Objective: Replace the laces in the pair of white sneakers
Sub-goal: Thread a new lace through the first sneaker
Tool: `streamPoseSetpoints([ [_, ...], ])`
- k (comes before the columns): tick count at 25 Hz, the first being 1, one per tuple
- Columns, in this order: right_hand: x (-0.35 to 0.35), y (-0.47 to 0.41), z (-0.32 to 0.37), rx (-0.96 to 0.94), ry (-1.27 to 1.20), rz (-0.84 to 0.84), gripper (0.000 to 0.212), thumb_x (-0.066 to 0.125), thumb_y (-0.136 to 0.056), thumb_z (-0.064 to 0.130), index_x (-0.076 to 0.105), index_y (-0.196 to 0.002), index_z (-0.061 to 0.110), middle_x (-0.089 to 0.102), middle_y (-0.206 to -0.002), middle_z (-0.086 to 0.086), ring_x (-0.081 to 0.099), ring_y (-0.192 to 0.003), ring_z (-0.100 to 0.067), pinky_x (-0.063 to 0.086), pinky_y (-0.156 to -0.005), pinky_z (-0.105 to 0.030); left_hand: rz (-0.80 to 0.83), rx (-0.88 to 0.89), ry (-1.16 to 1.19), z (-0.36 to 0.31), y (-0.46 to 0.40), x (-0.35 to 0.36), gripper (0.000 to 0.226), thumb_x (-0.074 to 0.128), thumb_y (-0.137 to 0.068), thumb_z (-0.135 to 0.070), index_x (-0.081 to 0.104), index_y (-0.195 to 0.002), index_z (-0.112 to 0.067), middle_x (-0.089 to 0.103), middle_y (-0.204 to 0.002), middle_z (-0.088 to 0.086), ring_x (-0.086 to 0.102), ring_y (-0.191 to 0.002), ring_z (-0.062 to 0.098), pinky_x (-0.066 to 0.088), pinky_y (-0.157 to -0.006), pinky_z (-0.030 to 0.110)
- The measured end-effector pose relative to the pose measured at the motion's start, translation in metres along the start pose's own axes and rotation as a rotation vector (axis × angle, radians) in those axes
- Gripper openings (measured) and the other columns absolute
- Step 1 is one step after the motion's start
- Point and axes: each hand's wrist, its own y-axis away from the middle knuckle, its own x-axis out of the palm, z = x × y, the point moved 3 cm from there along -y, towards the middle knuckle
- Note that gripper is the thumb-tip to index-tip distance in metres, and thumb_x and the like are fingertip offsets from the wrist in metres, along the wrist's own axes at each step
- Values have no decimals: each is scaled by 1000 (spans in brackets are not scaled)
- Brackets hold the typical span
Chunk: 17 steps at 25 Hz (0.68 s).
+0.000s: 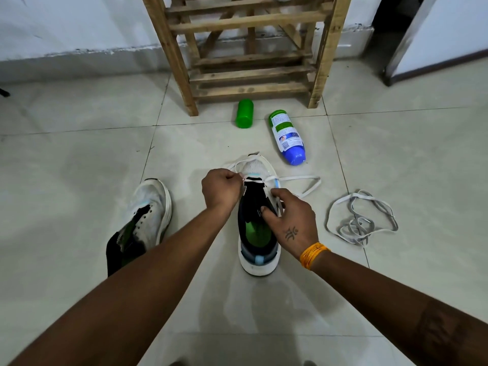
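Two sneakers on a pale tiled floor, grey grout lines crossing it, white wall behind with a scuffed strip along the bottom. Rough wooden rack standing against that wall, slats only in view. Dark doorway off to the top right, beside a white panel.

Containers: green cap lying on its side just in front of the rack, apart from the bottle, also on its side, green end toward the rack and blue base nearer the shoe. Can't tell what's inside either.

Middle shoe upright on the floor, toe pointing away, black tongue and green insole showing. Left hand curled tight, pinching the white lace right at the lowest eyelets on that side. Right hand resting on the shoe's right edge, thumb down on the tongue, fingers bent around the eyelet row and the lace there. Loose lace end looped out on the tiles to the right.

Other shoe off to the left, unlaced, partly hidden behind the left forearm. Spare lace in a tangled pile on the floor to the right, well clear of both hands.
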Motion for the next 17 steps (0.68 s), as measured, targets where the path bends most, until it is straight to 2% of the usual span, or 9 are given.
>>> streamPoseSetpoints([
  [2,3,2,-4,-10,6,-23,41,68,-89,42,65,-125,23,74,-109,2,68,-101,-23,54,-86,-37,-10,-29,60,5,0,1,30,75,-83,-22,69,-55,-13,67,-53,1,66,-54,20,61,-69,38],
  [6,10,8,-7,-29,5,-49,41,63,-96,40,63,-133,21,70,-124,5,66,-111,-20,49,-87,-31,-14,-91,212,11,2,4,25,71,-86,-15,71,-61,-13,72,-62,3,74,-60,24,65,-67,45],
  [10,14,10,-8,-51,0,-54,38,58,-100,35,62,-134,20,69,-125,4,64,-111,-20,47,-86,-29,-49,-155,331,14,5,5,27,64,-89,-9,63,-63,-9,69,-68,9,75,-63,27,65,-64,47],
  [14,15,11,-9,-43,-39,-68,34,57,-100,31,62,-132,19,70,-123,2,64,-110,-20,47,-87,-29,-67,-249,528,14,9,2,20,55,-98,-4,58,-77,-4,64,-79,11,75,-60,27,61,-55,35],
  [17,17,11,-10,-42,-45,-67,33,57,-100,31,62,-131,19,69,-122,3,64,-110,-21,49,-87,-31,-87,-307,616,16,9,-1,17,48,-99,-3,51,-82,-5,56,-80,10,75,-58,30,58,-49,32],
])
